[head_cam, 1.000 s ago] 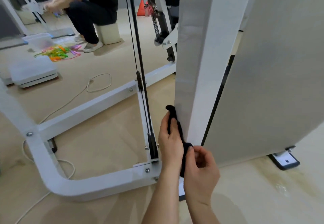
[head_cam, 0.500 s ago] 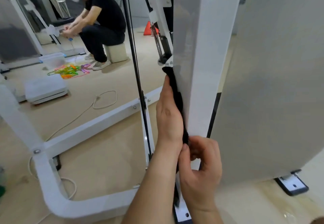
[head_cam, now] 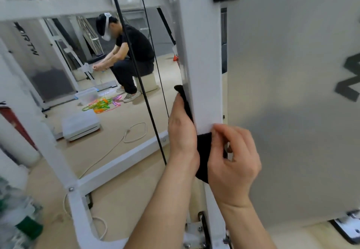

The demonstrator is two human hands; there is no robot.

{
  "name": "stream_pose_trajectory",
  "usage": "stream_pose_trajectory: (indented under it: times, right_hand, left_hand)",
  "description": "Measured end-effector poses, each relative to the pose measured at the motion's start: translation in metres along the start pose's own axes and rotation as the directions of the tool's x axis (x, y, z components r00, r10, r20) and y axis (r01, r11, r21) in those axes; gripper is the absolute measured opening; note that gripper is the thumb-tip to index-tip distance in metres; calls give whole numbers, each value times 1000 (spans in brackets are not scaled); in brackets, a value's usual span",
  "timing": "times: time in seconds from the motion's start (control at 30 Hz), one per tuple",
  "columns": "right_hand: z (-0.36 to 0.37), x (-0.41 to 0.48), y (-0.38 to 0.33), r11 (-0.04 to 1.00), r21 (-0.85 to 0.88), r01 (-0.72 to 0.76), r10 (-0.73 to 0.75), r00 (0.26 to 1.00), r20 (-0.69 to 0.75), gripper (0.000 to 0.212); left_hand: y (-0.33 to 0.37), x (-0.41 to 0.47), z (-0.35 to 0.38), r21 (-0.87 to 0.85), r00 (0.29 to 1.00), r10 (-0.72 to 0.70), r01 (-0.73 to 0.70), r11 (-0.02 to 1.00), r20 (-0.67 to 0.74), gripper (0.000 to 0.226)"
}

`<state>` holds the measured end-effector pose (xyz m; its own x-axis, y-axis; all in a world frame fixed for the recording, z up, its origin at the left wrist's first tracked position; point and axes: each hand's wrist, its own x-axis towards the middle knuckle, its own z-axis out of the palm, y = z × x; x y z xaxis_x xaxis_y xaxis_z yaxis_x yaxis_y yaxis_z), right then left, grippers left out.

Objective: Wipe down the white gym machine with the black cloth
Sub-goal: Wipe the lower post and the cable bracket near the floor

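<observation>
The white gym machine's upright post [head_cam: 204,69] runs down the middle of the head view. A black cloth [head_cam: 203,151] is wrapped around the post's left face and front. My left hand [head_cam: 180,129] presses the cloth flat against the left side, its fingers straight and pointing up. My right hand [head_cam: 231,161] pinches the cloth's lower right part at the front of the post, fingers curled. The cloth's top corner [head_cam: 180,90] sticks out above my left fingertips.
A large grey side panel [head_cam: 292,112] fills the right. Black cables [head_cam: 148,100] hang left of the post. White base rails [head_cam: 124,159] cross the floor. A person [head_cam: 132,59] sits further back near coloured bands [head_cam: 101,105], a white box [head_cam: 80,125] and a loose cord [head_cam: 134,133].
Both hands have slid the cloth up the post from near its base. The view has risen with them, and more of the cloth shows at the front of the post.
</observation>
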<state>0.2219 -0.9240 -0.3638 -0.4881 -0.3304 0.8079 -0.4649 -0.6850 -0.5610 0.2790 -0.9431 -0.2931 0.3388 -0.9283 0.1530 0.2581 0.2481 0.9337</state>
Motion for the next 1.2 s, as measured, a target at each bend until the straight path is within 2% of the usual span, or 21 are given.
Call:
stream_pose_trajectory:
  times: [0.1, 0.2, 0.3, 0.37, 0.47, 0.63, 0.7, 0.77, 0.83, 0.9, 0.97, 1.07, 1.13, 1.2]
  right_hand:
    - [4, 19, -2, 998, 10, 61, -61, 998, -10, 15]
    - [-4, 5, 10, 1000, -11, 20, -20, 1000, 18, 16]
    - [-14, -12, 22, 997, -40, -73, 74, 997, 25, 17]
    - [-16, -10, 23, 996, -35, -85, 85, 996, 15, 14]
    - [-13, 9, 13, 999, -31, -9, 9, 1000, -2, 6]
    - [-10, 42, -4, 997, -37, 64, -65, 998, -24, 6]
    - [-16, 37, -6, 996, -33, 79, -78, 997, 28, 3]
    - [-25, 21, -8, 997, -2, 73, -72, 981, 182, 13]
    - [-37, 3, -6, 999, -6, 32, -27, 914, 404, 16]
    - [-46, -7, 0, 997, -56, 58, -22, 867, 498, 15]
    - [-46, 1, 5, 983, -122, 135, -66, 890, 451, 10]
    - [-30, 37, -1, 957, -188, 222, -162, 943, 291, 14]
    - [-15, 64, -14, 953, -141, 268, -236, 949, 211, 16]
    - [-2, 88, -27, 943, -94, 319, -303, 941, 151, 19]
  left_hand:
    - [3, -2, 4, -38, 995, 99, -100, 994, -15, 36]
    - [-27, -18, -7, 56, 984, 176, -174, 983, -32, 38]
    - [-43, -29, -12, 110, 986, 160, -154, 982, -47, 39]
    - [-36, -25, -10, 141, 986, 158, -149, 979, -57, 38]
    - [-12, -6, -4, 204, 981, 192, -182, 962, -35, 35]
    - [21, 25, 1, 85, 994, 111, -112, 990, 16, 35]
    - [16, 25, 0, 63, 994, 103, -105, 993, 23, 38]
    - [5, 14, -2, 49, 994, 111, -111, 993, 0, 39]
    - [-6, 4, -5, 83, 991, 130, -132, 988, 24, 42]
    - [-7, 0, -8, 72, 994, 96, -100, 992, 58, 45]
    - [2, 3, -9, 16, 993, 46, -48, 999, 112, 47]
    - [20, 10, -7, -6, 981, 50, -50, 999, 185, 59]
    - [36, 15, -5, -9, 965, 92, -93, 996, 247, 60]
    - [54, 22, 0, 24, 941, 181, -196, 980, 285, 48]
